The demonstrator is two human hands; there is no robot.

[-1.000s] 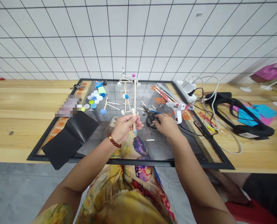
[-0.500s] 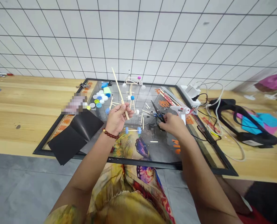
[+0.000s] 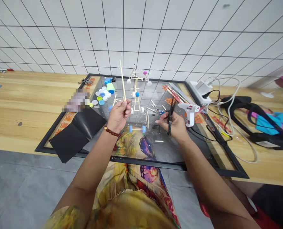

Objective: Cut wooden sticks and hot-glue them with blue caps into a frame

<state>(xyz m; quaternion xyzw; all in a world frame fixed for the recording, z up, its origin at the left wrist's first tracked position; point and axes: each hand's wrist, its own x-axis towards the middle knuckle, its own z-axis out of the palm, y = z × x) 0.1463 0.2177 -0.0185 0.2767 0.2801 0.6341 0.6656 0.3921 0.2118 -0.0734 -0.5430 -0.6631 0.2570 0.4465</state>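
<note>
Wooden skewer [image 3: 122, 79] standing nearly upright in the left hand [image 3: 118, 116], above the middle of the glass pane and just left of the stick models, less tilted than half a second ago. Left hand closed firmly around the skewer's lower end, the long part rising clear above the fingers. Right hand [image 3: 176, 125] now lifted off the pane, mostly closed in a pinch on narrow black scissors [image 3: 170, 119], points upward, probably scissors, though the blades are too thin and dark to be sure.

Behind everything, a white tile wall [image 3: 141, 31]. Below, a pale wooden desk [image 3: 24, 95] carrying a black-framed glass pane [image 3: 143, 163]. On the pane's left edge, a folded black sheet [image 3: 74, 140]; at its right edge, a white hot glue gun [image 3: 190, 114], just beside the right hand. Farther back, a tall stick-and-cap model [image 3: 137, 101], with a skewer axle with blue caps [image 3: 136, 128] lying nearer, just right of the left wrist. Upper left, a cluster of plastic bottle caps [image 3: 102, 97]. On the left wrist, a red bead bracelet [image 3: 111, 132].
</note>
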